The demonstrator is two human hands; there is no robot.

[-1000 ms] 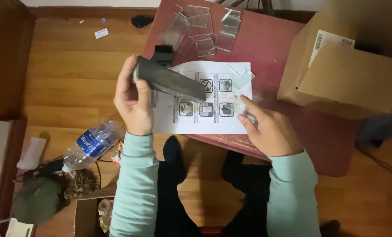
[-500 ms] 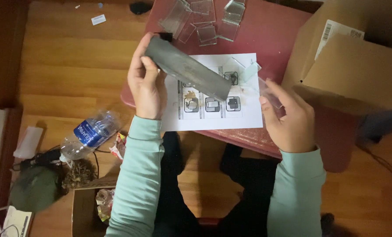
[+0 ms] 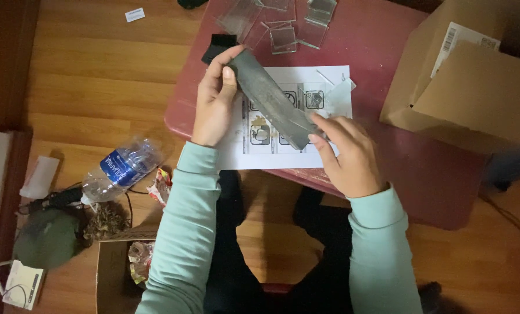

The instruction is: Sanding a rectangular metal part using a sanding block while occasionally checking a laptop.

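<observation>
Bottle (image 3: 122, 169) lying on the wood floor at far left, beside a box (image 3: 111, 273) of scraps; I am leaving both untouched. Table (image 3: 399, 157), red, carrying everything else. Left hand (image 3: 215, 99) gripping the upper end of a long dark grey strip (image 3: 271, 99), thumb on its top face and fingers curled behind, so it is clamped. Strip running on a diagonal from upper left to lower right, hovering above a printed sheet (image 3: 283, 157). Right hand (image 3: 347, 154) meeting the strip's lower end, fingertips pinching it closed from the right. Each hand is holding its own end; the long axis is spanning the gap between them, with the left end higher in view. Clear panels (image 3: 283, 35) lying behind the strip at the table's far edge. Carton (image 3: 475, 87) sitting at far right.
</observation>
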